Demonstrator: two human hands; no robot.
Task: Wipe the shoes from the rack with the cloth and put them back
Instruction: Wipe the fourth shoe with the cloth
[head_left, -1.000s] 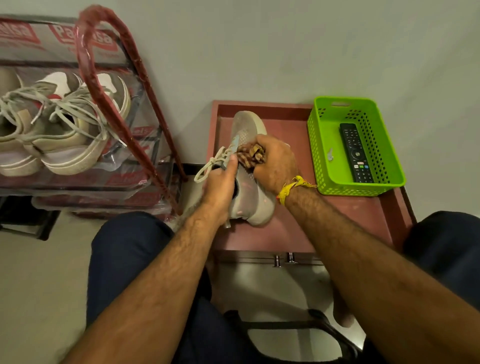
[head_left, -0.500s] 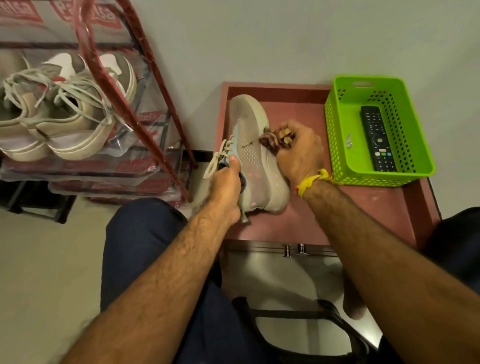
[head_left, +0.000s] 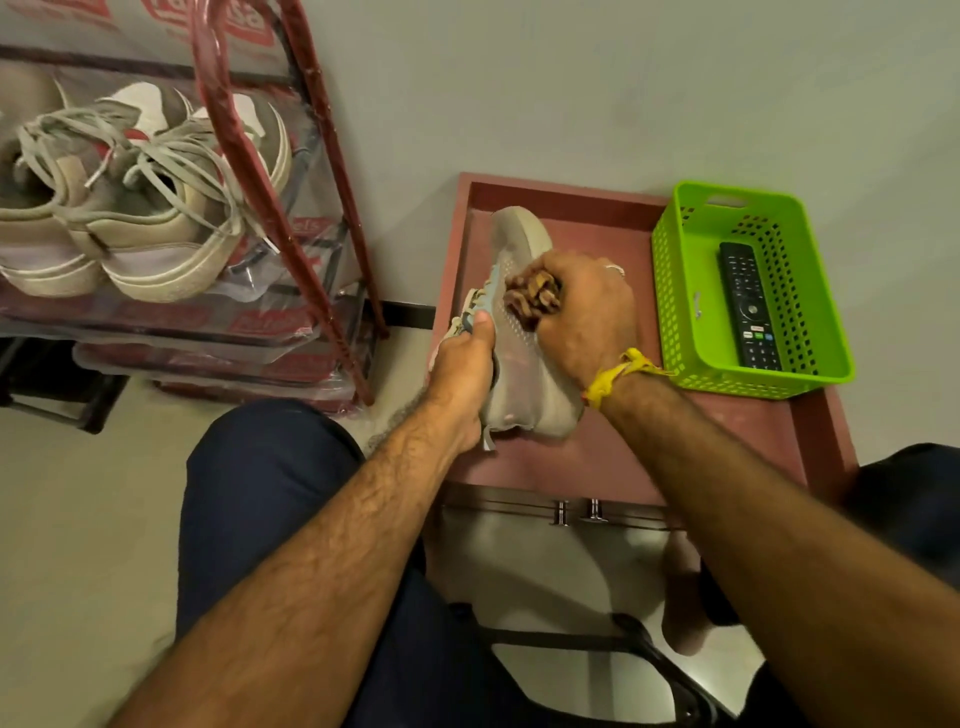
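Note:
A grey mesh sneaker (head_left: 522, 244) lies on its side on the reddish table (head_left: 613, 457), toe pointing away from me. My left hand (head_left: 465, 371) grips it at the collar, thumb along the laces. My right hand (head_left: 584, 312) holds a bunched brown cloth (head_left: 532, 299) and presses it against the shoe's upper. Two beige sneakers (head_left: 150, 208) with loose laces sit on the upper shelf of the red-framed shoe rack (head_left: 311, 171) at the left.
A green plastic basket (head_left: 685, 291) with a black remote (head_left: 748, 306) in it stands on the table's right side, close to my right wrist. My knees flank the table. The wall runs behind the table and rack.
My right hand with the cloth has rubbed back and forth along the shoe's upper. My left hand keeps its grip. The camera has shifted slightly.

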